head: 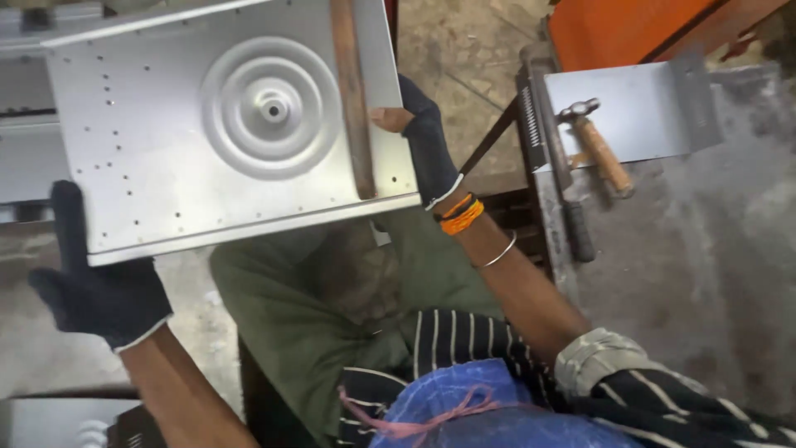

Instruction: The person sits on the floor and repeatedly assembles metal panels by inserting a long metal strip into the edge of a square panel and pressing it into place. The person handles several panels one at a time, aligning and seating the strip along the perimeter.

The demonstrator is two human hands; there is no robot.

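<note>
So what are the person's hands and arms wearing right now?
Both the left hand and the right hand wear dark knit gloves with pale cuffs. The right wrist carries orange thread bands and a thin silver bangle. A dark sleeve with pale stripes, rolled at the elbow, covers the right upper arm.

matt sheet-metal panel (224, 124), wood-handled hammer (599, 145)

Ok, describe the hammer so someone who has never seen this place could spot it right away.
Look right of the big sheet-metal panel held in gloved hands, to the grey workbench. A small bent metal sheet lies there, and the hammer rests across it. It alone has a wooden handle and a rounded steel head.
</note>
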